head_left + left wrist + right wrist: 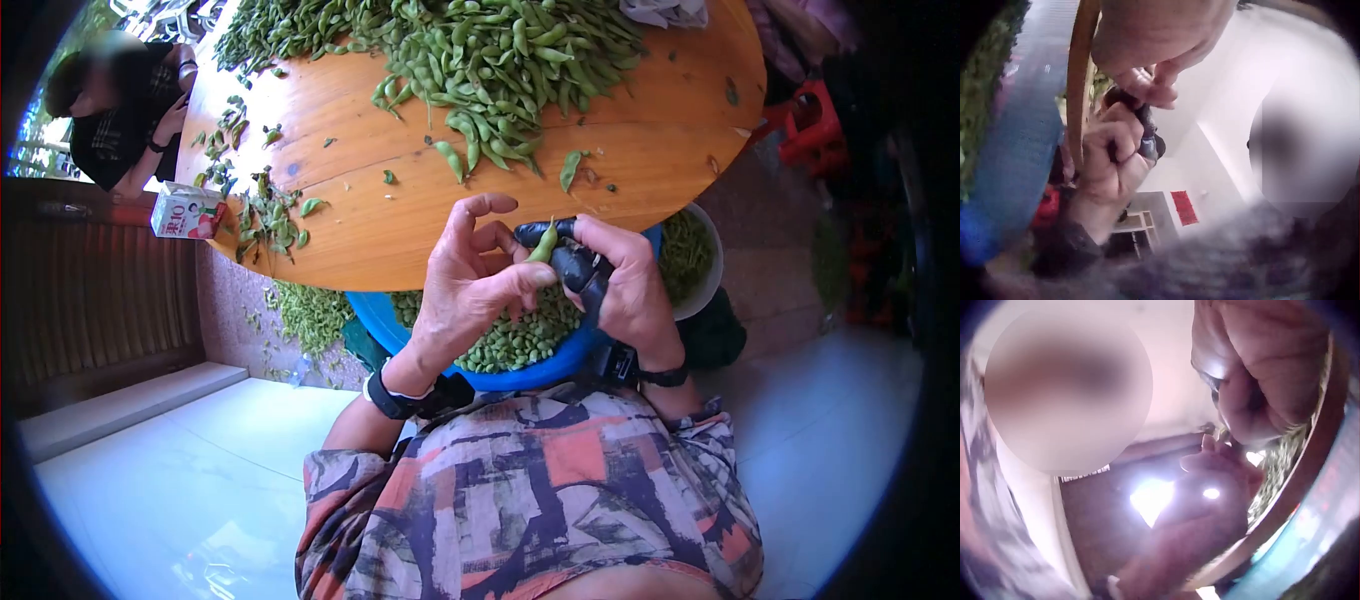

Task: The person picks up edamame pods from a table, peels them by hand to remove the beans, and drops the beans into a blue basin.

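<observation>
One green soybean pod (544,243) is held between the two hands, over the near edge of the wooden table. My left hand (462,268) pinches its lower end, the thumb lying against it and the index finger raised and bent. My right hand (632,280) grips the pod from the other side between thumb and index finger, both wrapped in black coverings (574,267). Below the hands is a blue basin (378,325) of shelled green beans (515,345). In the left wrist view the fingers of both hands meet and hide the pod.
A large heap of pods (500,60) covers the far part of the round wooden table (350,215). Leafy scraps (270,215) and a drink carton (185,212) are at its left. A pale bowl (712,270) stands right of the basin. Another person (120,120) sits at far left.
</observation>
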The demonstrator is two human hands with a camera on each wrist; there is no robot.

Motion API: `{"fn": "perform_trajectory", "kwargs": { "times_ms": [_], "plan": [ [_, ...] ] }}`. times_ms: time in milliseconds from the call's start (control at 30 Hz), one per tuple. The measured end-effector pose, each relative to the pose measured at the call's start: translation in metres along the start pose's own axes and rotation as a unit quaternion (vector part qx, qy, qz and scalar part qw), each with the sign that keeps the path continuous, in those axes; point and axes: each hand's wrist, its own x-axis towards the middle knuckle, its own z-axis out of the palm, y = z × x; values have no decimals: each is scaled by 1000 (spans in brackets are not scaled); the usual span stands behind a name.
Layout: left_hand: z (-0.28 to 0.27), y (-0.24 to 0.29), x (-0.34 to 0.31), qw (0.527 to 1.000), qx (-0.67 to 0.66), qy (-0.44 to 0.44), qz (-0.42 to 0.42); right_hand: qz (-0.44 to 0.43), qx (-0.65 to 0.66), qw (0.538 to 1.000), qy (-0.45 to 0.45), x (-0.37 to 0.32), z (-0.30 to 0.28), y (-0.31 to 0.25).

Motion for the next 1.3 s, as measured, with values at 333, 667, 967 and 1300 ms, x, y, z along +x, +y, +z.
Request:
{"fn": "perform_trajectory", "kwargs": {
  "times_ms": [333, 667, 967, 1300],
  "plan": [
    [-10, 8, 6, 881, 427, -101, 179, -200, -253, 946, 42, -7, -3, 4],
    [21, -15, -1, 987, 146, 52, 41, -222, -338, 891, 206, -9, 46, 20],
    [30, -27, 3, 988, -22, 141, 49, -268, -362, 858, 247, -4, 52, 31],
    [28, -31, 3, 967, -249, 30, -36, -347, -400, 809, 256, -5, 41, 30]
  ]
}}
